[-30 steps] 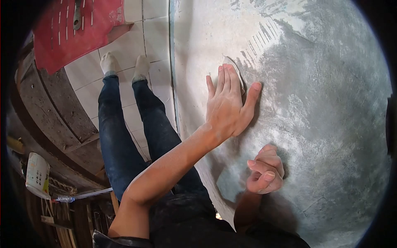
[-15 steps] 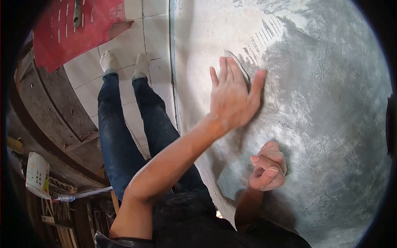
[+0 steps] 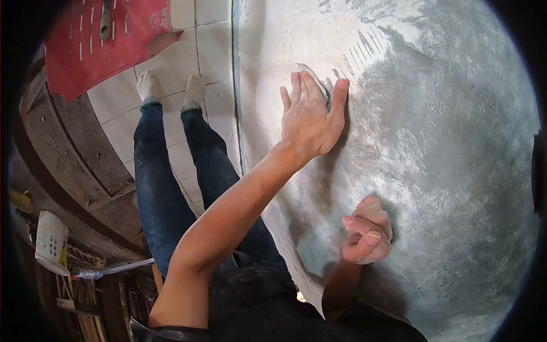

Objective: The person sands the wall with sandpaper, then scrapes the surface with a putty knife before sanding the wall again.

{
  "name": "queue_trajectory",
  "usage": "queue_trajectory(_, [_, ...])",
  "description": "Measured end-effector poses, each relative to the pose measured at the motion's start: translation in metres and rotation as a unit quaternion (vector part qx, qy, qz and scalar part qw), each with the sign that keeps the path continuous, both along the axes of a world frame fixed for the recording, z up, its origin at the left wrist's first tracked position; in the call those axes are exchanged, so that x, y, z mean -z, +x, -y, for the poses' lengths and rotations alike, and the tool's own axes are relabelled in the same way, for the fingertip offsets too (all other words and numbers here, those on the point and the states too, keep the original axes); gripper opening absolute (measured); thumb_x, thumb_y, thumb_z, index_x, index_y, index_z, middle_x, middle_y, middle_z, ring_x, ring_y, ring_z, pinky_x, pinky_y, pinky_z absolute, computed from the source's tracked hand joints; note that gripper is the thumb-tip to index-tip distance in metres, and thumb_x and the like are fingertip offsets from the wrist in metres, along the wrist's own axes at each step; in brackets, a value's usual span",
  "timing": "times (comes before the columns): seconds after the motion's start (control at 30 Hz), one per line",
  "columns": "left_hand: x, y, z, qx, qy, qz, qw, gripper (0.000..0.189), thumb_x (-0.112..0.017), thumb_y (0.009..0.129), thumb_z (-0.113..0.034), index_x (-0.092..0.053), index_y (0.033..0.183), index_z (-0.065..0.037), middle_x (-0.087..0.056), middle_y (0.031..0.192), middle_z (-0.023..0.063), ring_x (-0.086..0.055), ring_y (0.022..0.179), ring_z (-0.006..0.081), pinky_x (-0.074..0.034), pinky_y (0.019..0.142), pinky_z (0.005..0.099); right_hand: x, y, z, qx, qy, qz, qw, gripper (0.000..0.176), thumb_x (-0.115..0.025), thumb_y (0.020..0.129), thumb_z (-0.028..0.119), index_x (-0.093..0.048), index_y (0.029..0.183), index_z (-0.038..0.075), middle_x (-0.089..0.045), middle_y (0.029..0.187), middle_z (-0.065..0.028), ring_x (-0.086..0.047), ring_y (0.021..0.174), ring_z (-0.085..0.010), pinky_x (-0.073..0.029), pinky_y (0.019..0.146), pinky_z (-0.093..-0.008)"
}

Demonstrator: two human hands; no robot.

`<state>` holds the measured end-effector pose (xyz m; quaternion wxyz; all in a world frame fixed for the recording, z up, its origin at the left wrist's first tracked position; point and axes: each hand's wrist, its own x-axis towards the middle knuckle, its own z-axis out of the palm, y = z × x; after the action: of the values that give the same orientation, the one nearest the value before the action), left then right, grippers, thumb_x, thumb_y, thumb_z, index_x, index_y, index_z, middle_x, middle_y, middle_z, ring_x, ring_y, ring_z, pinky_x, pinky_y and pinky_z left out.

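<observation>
My left hand (image 3: 312,121) lies flat against the mottled grey-and-white plastered surface (image 3: 450,137), fingers stretched and thumb apart. Beneath its fingers is a thin grey sheet (image 3: 317,81) with a curved edge, pressed to the plaster; most of it is hidden by the hand. Lower down, my right hand (image 3: 369,232) is closed with its fingers curled in, close against the same surface, and nothing shows in it. Short parallel streaks (image 3: 364,48) mark the plaster just above my left thumb.
A red slotted plastic seat (image 3: 114,51) stands at upper left, with a tool handle (image 3: 106,23) on it. My socked feet (image 3: 149,85) are on white floor tiles (image 3: 213,51). A white container (image 3: 51,242) and wooden pieces (image 3: 85,310) are at lower left.
My left hand has slid a little left and up across the plaster, and the thin sheet has moved with it. My right hand has hardly moved.
</observation>
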<state>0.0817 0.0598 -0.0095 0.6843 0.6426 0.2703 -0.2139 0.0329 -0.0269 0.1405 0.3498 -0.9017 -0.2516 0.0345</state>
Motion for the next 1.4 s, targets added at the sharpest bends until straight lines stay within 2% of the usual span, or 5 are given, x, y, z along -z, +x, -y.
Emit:
queue_trajectory(0.17, [-0.035,-0.026,0.007,0.003,-0.023,0.045,0.999,0.098,-0.023,0.099,-0.062,-0.013,0.142,0.025,-0.020,0.151,0.0411,-0.013,0.148,0.0436,-0.004,0.121,0.0493,0.007,0.003,-0.001,-0.011,0.009,0.010,1.000,0.040,-0.044,0.098,0.017,-0.072,0.076,0.001,-0.058,0.066,-0.0028,-0.052,0.053,-0.0136,-0.038,0.049,-0.0299])
queue_trajectory(0.37, [-0.001,0.002,-0.003,-0.003,-0.015,-0.003,1.000,0.096,-0.024,0.100,-0.061,-0.014,0.142,0.025,-0.021,0.151,0.0408,-0.012,0.147,0.0449,-0.006,0.121,0.0500,0.003,0.002,0.003,-0.018,0.021,-0.004,1.000,0.039,-0.043,0.099,0.017,-0.072,0.078,0.001,-0.059,0.067,-0.0032,-0.052,0.053,-0.0135,-0.038,0.048,-0.0295])
queue_trajectory(0.57, [-0.032,-0.028,0.007,0.022,-0.021,0.028,0.999,0.095,-0.025,0.100,-0.060,-0.014,0.142,0.025,-0.020,0.151,0.0406,-0.012,0.147,0.0452,-0.005,0.121,0.0505,0.006,0.005,-0.002,-0.019,0.021,0.002,1.000,0.039,-0.043,0.099,0.016,-0.072,0.079,0.001,-0.059,0.068,-0.0036,-0.052,0.053,-0.0131,-0.037,0.048,-0.0292])
queue_trajectory(0.8, [-0.002,-0.008,0.002,0.020,-0.023,-0.007,1.000,0.095,-0.024,0.100,-0.059,-0.013,0.142,0.025,-0.019,0.151,0.0405,-0.011,0.147,0.0453,-0.006,0.121,0.0495,0.003,0.004,0.000,-0.017,0.014,0.000,1.000,0.040,-0.043,0.099,0.018,-0.072,0.077,0.002,-0.060,0.068,-0.0035,-0.052,0.053,-0.0130,-0.037,0.049,-0.0295])
queue_trajectory(1.4, [-0.022,-0.003,-0.006,0.000,-0.044,0.007,0.999,0.099,-0.025,0.099,-0.063,-0.012,0.141,0.026,-0.021,0.150,0.0415,-0.011,0.147,0.0448,-0.005,0.121,0.0484,0.005,0.003,0.002,-0.021,0.021,-0.004,1.000,0.038,-0.043,0.098,0.016,-0.072,0.078,0.002,-0.058,0.066,-0.0026,-0.052,0.052,-0.0131,-0.038,0.048,-0.0299])
